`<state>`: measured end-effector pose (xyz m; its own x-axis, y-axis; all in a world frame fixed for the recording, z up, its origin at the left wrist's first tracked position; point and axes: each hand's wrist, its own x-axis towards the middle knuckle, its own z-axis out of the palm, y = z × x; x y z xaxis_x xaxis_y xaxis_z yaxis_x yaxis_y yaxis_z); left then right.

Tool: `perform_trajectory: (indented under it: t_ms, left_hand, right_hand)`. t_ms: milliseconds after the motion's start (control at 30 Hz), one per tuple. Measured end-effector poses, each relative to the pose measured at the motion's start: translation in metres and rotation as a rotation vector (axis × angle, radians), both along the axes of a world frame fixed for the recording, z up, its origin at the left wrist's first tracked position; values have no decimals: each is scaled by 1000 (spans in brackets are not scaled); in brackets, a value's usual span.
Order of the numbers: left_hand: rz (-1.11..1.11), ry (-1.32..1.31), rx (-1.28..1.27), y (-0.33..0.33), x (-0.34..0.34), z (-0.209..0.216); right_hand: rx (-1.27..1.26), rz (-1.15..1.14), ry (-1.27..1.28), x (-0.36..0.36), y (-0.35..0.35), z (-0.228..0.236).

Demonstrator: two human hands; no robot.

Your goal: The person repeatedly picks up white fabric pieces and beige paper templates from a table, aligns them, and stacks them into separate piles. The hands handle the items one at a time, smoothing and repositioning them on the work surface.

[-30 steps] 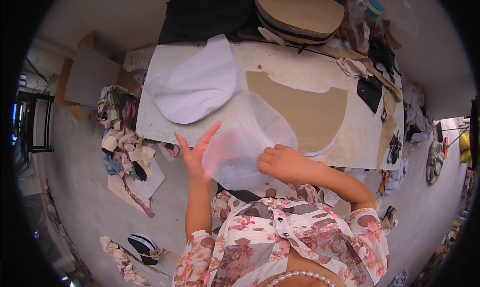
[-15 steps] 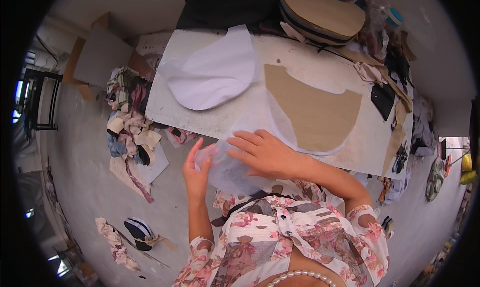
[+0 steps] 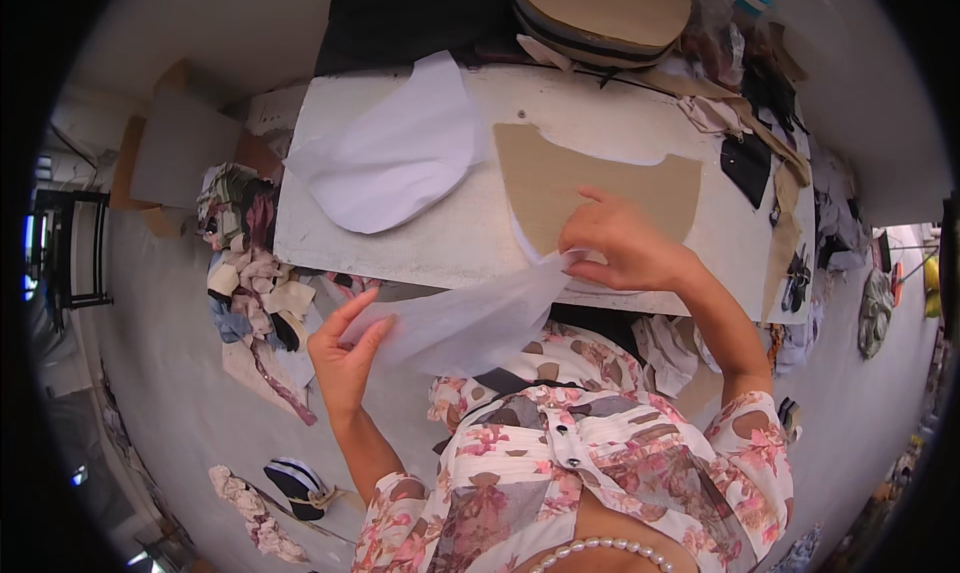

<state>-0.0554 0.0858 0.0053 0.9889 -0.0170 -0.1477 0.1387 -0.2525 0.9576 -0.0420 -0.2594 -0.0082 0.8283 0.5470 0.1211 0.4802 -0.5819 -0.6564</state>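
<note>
Nearest is the floral blouse (image 3: 540, 453) of the person, with a pearl necklace (image 3: 600, 547) at the neck. Beyond the blouse's front, above the lap, a sheer white sheet (image 3: 470, 328) hangs slantwise between both hands, just off the near edge of the desk (image 3: 430, 248).

The left hand (image 3: 342, 363) has its grip pinched on the sheet's left end, thumb against fingers, with hardly any gap. The right hand (image 3: 628, 248) pinches the upper right end between thumb and fingers, its index finger lifted away; blur softens the exact contact. The sheet sags between them, so a slack pinch could let a corner slip, and pulling unevenly could stretch or crease stuff this thin.

Just beyond, a tan piece (image 3: 545, 185) with a white edge beneath it lies on the desk, partly behind the right hand. I cannot tell whether the hand touches it; a low sweep of the wrist might drag it askew. To its left lies a white piece (image 3: 400, 168), rumpled and light enough that a brush of the sheet could shift it.

Farthest are black cloth (image 3: 415, 23) and a curved tan-topped stack (image 3: 600, 13).
</note>
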Motion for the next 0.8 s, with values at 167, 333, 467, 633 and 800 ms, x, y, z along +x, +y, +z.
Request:
perform_trajectory:
  t_ms: [167, 333, 467, 633, 800]
  left_hand:
    - [-91, 65, -152, 3, 33, -28]
    - [-187, 158, -399, -16, 54, -35]
    - [-184, 174, -518, -53, 71, -28]
    - [-500, 232, -820, -67, 88, -32]
    - [-394, 203, -631, -93, 90, -25]
  right_hand:
    - [256, -253, 344, -27, -39, -4]
    - [799, -490, 528, -71, -58, -6]
    - [1163, -534, 525, -95, -83, -12]
    - [1305, -537, 414, -114, -79, -2]
    - [1145, -747, 316, -115, -89, -8]
